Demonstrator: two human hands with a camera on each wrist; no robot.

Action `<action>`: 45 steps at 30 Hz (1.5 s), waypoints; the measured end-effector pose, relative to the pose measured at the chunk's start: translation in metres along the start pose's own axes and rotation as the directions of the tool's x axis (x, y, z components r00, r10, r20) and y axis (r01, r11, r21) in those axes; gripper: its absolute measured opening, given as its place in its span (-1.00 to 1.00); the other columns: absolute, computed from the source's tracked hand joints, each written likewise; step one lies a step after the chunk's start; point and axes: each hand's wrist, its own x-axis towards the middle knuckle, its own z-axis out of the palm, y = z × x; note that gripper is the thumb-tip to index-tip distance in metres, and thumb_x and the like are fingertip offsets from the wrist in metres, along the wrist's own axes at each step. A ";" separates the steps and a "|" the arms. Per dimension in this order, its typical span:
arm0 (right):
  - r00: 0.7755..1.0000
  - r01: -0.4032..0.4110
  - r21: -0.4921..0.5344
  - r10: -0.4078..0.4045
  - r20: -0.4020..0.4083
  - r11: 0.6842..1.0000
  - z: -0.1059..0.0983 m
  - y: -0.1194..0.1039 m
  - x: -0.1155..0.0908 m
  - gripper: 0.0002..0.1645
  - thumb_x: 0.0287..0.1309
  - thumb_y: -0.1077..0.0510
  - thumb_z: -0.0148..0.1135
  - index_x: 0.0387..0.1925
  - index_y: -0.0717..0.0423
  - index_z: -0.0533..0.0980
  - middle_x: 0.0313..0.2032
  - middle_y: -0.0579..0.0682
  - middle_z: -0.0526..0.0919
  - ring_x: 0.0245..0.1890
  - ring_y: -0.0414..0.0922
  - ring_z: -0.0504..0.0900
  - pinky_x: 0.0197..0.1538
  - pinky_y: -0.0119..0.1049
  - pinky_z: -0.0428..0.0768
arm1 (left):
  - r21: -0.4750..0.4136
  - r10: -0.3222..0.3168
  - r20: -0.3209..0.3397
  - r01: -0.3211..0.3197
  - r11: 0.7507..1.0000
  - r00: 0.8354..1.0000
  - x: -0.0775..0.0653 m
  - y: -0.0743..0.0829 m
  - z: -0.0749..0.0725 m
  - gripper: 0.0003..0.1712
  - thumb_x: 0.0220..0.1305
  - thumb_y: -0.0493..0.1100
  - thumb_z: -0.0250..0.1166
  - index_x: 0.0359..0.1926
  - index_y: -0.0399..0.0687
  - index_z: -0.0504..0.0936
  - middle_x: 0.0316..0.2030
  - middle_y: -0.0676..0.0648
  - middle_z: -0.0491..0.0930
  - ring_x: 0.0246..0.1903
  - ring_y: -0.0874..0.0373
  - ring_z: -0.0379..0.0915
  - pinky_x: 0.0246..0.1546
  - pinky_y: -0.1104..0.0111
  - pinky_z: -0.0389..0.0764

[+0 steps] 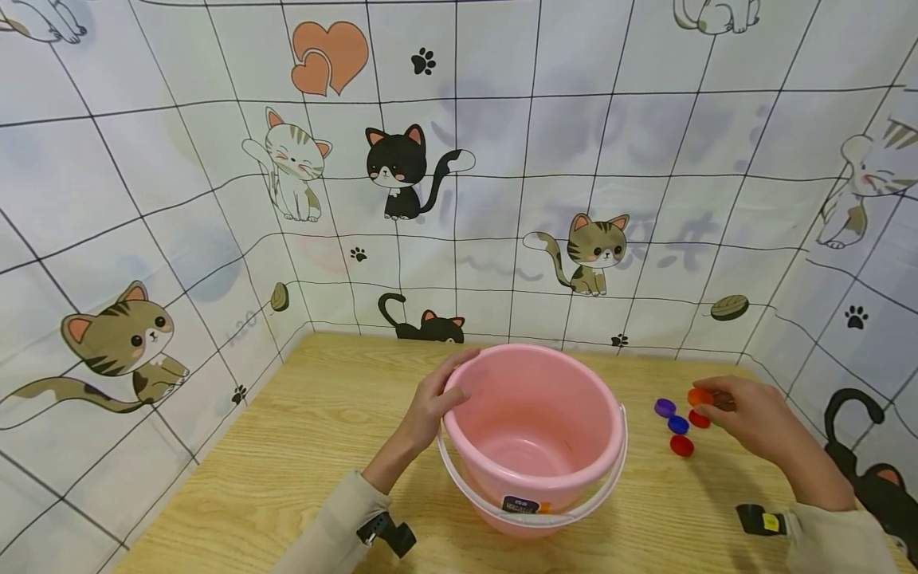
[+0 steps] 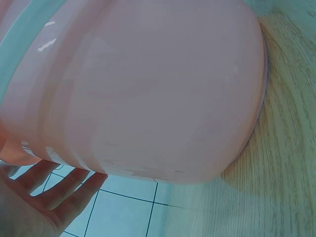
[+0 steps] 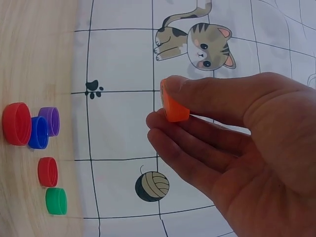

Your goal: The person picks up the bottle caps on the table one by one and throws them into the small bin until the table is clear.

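A pink plastic bucket (image 1: 545, 383) stands on the wooden table, its pink bottom showing inside. My left hand (image 1: 423, 410) grips the left side of its rim, thumb over the inner side and fingers outside along the wall (image 2: 163, 89). The white bail handle (image 1: 545, 520) hangs down across the front. At the right, my right hand (image 1: 756, 418) pinches an orange bottle cap (image 3: 175, 107) between thumb and fingers, above the table. Near it lie a purple cap (image 1: 664, 407), a blue cap (image 1: 677, 425), two red caps (image 1: 681, 446) and a green cap (image 3: 56, 201).
A white cloth (image 1: 488, 207) with printed cats and grid lines hangs behind and along both sides of the wooden table (image 1: 301, 414). Small black devices are strapped to the left wrist (image 1: 387, 532) and right wrist (image 1: 760, 520).
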 end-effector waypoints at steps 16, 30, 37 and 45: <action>0.999 0.033 0.019 -0.033 -0.025 0.999 -0.005 -0.013 -0.001 -0.52 0.14 0.32 0.41 0.07 0.52 0.57 -0.14 0.36 0.73 -0.21 0.19 0.78 -0.11 0.21 0.71 | 0.010 0.008 -0.007 -0.008 1.000 1.000 0.001 0.000 0.001 -0.23 0.26 -0.08 0.12 0.52 -0.04 0.35 0.33 -0.33 0.49 0.04 -0.36 0.61 -0.12 -0.14 0.76; 1.000 0.028 0.012 -0.028 -0.013 1.000 -0.008 -0.021 -0.001 -0.52 0.16 0.31 0.41 0.08 0.53 0.57 -0.14 0.34 0.73 -0.22 0.17 0.78 -0.08 0.26 0.69 | 0.000 0.002 -0.002 -0.002 1.000 1.000 0.000 0.002 0.001 -0.22 0.27 -0.09 0.11 0.53 -0.05 0.33 0.34 -0.33 0.48 0.06 -0.37 0.60 -0.13 -0.14 0.77; 0.997 0.059 0.001 -0.059 -0.045 0.998 -0.009 -0.025 -0.003 -0.50 0.13 0.27 0.45 0.07 0.48 0.59 -0.15 0.31 0.74 -0.22 0.18 0.78 -0.09 0.26 0.69 | -0.009 -0.003 -0.004 0.003 1.000 1.000 -0.001 0.002 0.001 -0.23 0.27 -0.09 0.12 0.53 -0.02 0.34 0.35 -0.33 0.47 0.06 -0.41 0.59 -0.15 -0.20 0.74; 0.995 0.079 -0.016 -0.080 -0.067 0.997 -0.008 -0.028 -0.002 -0.51 0.11 0.26 0.48 0.06 0.45 0.61 -0.16 0.29 0.74 -0.24 0.15 0.78 -0.13 0.20 0.71 | -0.005 0.003 -0.002 -0.003 1.000 1.000 -0.001 0.001 0.001 -0.24 0.28 -0.08 0.12 0.52 -0.03 0.34 0.34 -0.33 0.48 0.07 -0.39 0.59 -0.12 -0.15 0.76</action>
